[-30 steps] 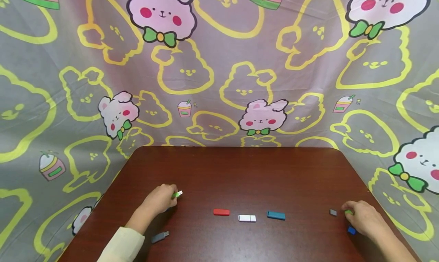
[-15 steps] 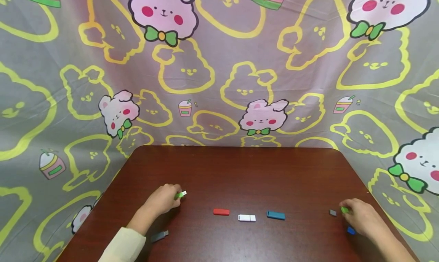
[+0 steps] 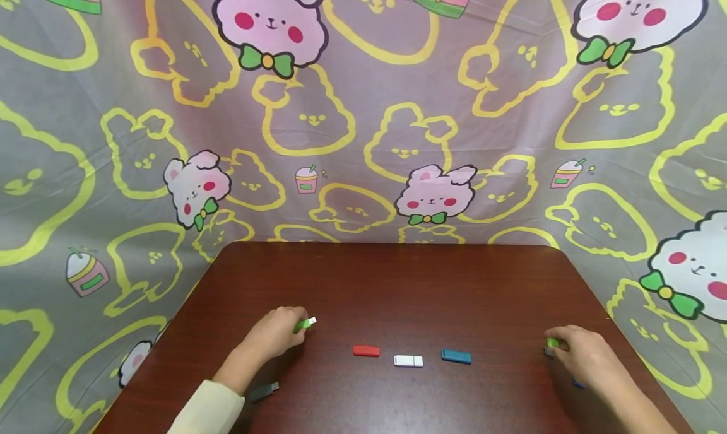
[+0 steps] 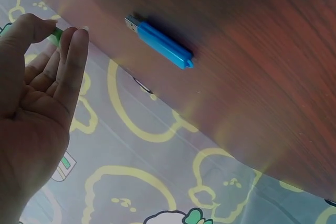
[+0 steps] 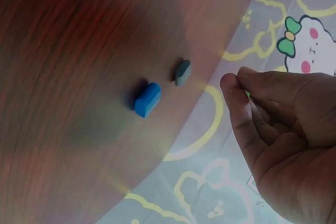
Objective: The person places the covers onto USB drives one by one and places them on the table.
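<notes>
At the table's left, my left hand (image 3: 279,332) pinches a green USB stick (image 3: 303,325) whose bare metal plug points right. Between the thumb and fingers of my right hand (image 3: 587,357) is a small green cap (image 3: 553,342), mostly covered by the fingertips in the right wrist view. Below that hand lie a grey cap (image 5: 182,72) and a blue cap (image 5: 148,99), side by side on the table. A blue USB stick (image 4: 164,45), uncapped, lies under my left hand. Closer to me is a grey USB stick (image 3: 265,392), also with its plug bare.
Across the middle of the brown table (image 3: 397,289) lie a red USB stick (image 3: 366,351), a white one (image 3: 409,361) and a teal one (image 3: 457,356), all with plugs covered. A patterned cloth (image 3: 352,137) hangs behind and beside the table.
My left hand has shifted slightly right with the green stick. My right hand has moved left with the green cap, coming over the grey cap. The things on the table have stayed put.
</notes>
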Available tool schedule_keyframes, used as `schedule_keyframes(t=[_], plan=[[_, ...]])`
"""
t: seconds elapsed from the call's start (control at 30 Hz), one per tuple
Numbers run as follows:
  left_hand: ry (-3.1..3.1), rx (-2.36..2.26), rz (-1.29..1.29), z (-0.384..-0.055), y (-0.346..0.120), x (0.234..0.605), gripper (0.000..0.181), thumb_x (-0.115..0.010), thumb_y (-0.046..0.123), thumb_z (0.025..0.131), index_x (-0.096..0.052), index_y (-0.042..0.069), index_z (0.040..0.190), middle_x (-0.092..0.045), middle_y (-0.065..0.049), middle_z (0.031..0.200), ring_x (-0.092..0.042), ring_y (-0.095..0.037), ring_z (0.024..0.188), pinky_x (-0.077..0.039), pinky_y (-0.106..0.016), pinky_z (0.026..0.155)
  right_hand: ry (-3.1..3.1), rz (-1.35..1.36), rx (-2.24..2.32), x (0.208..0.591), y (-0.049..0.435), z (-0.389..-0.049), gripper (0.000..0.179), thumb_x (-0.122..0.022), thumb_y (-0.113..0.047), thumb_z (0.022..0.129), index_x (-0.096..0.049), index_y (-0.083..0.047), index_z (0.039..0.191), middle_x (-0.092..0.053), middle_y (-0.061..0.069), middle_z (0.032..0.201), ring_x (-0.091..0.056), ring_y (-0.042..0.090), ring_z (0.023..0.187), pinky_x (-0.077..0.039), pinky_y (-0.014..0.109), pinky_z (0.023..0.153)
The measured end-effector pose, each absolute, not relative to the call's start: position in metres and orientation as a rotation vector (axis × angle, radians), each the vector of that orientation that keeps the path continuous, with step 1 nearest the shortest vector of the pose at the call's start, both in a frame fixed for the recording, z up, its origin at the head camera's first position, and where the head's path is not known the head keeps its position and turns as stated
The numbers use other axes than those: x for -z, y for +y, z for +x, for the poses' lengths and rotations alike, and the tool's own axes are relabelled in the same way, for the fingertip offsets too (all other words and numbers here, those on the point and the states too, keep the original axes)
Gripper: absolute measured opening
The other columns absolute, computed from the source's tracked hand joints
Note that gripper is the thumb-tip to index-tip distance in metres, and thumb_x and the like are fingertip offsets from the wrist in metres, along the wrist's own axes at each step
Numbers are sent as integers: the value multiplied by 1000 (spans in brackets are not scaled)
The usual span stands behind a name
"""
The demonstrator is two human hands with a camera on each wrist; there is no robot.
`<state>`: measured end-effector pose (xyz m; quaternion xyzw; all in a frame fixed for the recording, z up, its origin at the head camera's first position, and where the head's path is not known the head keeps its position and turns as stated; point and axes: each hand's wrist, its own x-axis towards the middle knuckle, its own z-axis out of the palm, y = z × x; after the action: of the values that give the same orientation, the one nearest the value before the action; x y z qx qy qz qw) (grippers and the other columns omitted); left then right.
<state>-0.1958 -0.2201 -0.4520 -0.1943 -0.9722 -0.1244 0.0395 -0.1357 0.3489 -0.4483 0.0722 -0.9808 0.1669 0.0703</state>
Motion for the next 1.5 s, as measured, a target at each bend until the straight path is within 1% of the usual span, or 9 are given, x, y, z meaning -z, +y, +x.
schedule_keyframes(t=[0.1,0.33,0.53,0.83,1.1,1.2,1.37,1.5], plan=[[-2955,384,-624,-194,-217,452,15,-79,10,82,-66,13,89,-59,8,75,-50,-9,65,-46,-31,60,-2922,230,-506,447,344,-133,23,-79,-5,81,-74,-1,103,-71,7,89,-66,20,75,-52,39,65],[-2871,400,-734,-189,-209,452,17,-79,8,80,-65,11,91,-60,9,75,-50,-7,64,-45,-27,57,-2957,220,-567,438,334,-132,21,-76,-4,84,-71,0,104,-72,8,89,-68,24,78,-52,37,63],[-2859,404,-780,-187,-201,450,16,-79,9,80,-66,12,89,-59,10,76,-48,-6,64,-43,-26,57,-2949,228,-601,435,323,-129,18,-76,-4,84,-73,-4,102,-73,4,87,-68,20,76,-49,31,59],[-2894,447,-821,-185,-191,450,13,-77,10,83,-69,13,93,-62,10,81,-51,-5,67,-46,-25,60,-2942,238,-578,433,309,-124,17,-77,-8,85,-74,-7,101,-72,0,87,-67,19,78,-51,38,64],[-2867,451,-868,-182,-182,447,12,-76,11,83,-71,14,93,-63,11,82,-51,-4,70,-48,-25,63,-2827,332,-521,440,295,-122,14,-79,-4,81,-72,-8,93,-64,-5,81,-61,13,73,-51,35,63],[-2865,427,-881,-180,-179,446,12,-76,13,83,-71,15,94,-63,12,83,-52,-4,70,-48,-25,63,-2797,353,-512,440,290,-121,15,-79,-4,80,-72,-9,92,-62,-6,79,-59,11,71,-50,34,62],[-2863,421,-903,-179,-174,444,11,-76,14,85,-71,16,94,-61,12,82,-51,-3,69,-47,-24,62,-2780,394,-524,439,282,-122,16,-78,-3,81,-71,-9,95,-66,-5,84,-61,12,75,-52,34,65],[-2854,434,-938,-180,-169,444,11,-76,13,85,-71,15,94,-61,12,82,-50,-3,69,-47,-23,63,-2730,441,-505,441,277,-122,20,-81,-1,79,-70,-11,93,-67,-6,85,-63,12,75,-53,33,65]])
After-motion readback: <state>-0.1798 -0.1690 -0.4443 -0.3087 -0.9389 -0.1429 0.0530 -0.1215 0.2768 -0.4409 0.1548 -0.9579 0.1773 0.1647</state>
